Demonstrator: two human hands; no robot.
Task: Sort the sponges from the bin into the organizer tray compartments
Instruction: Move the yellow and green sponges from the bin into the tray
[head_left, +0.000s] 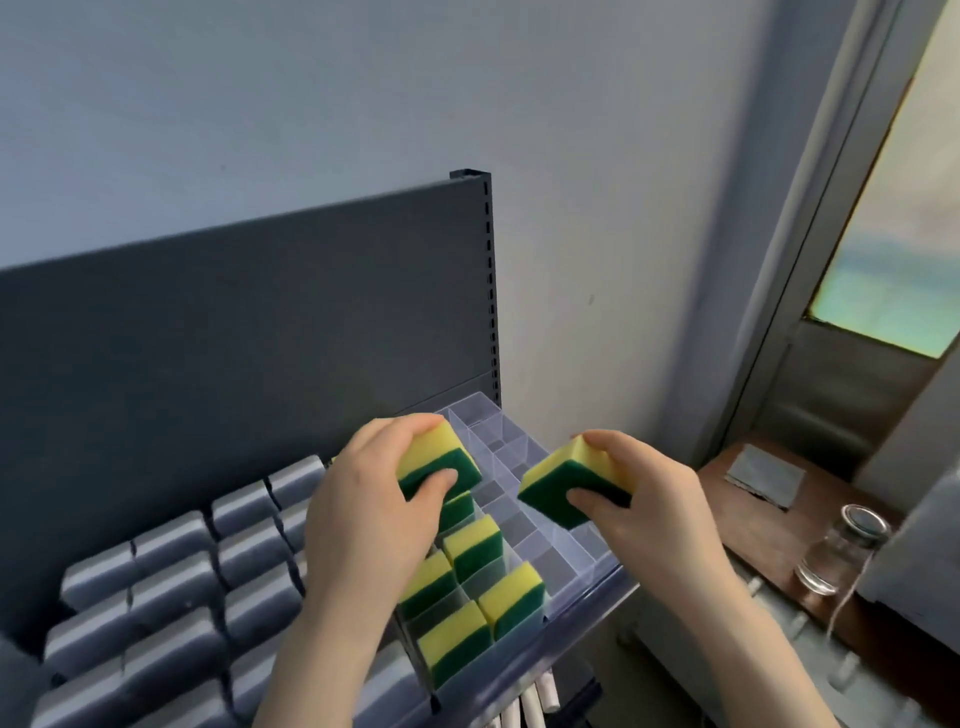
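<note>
Against the dark shelf back panel (260, 338), the clear organizer tray (569, 564) sits at the shelf's right end, just beside rows of grey wrapped packs (171, 571). Both our hands are above it. Our left hand (363, 499) is curled round the left-hand sponge (436, 462), thumb on the green side and fingers over the far yellow edge. Our right hand (649, 499) pinches the right-hand sponge (566, 483) the same way, tilted, over compartments that show no sponge. As far as we can tell, neither held sponge touches the tray.

We judge these sponges to be light, soft foam with a rougher green scouring layer, so they should give under the fingers, grip well and take no harm from a drop. The best hold looks to be across the short sides, thumb opposite fingers and only lightly squeezed, so that the block keeps its shape. The compartments look close-fitting, and a squashed or skewed sponge would probably catch on a divider.

By our count there are two sponges in hand and five seated sponges (474, 545) in the near-left compartments, one of them partly hidden under the left-hand sponge. That makes seven in view. There is one tray. The bin is out of view, so we cannot tell how many remain. One glass jar (841, 551) stands on the wooden table (753, 519) to the right.
</note>
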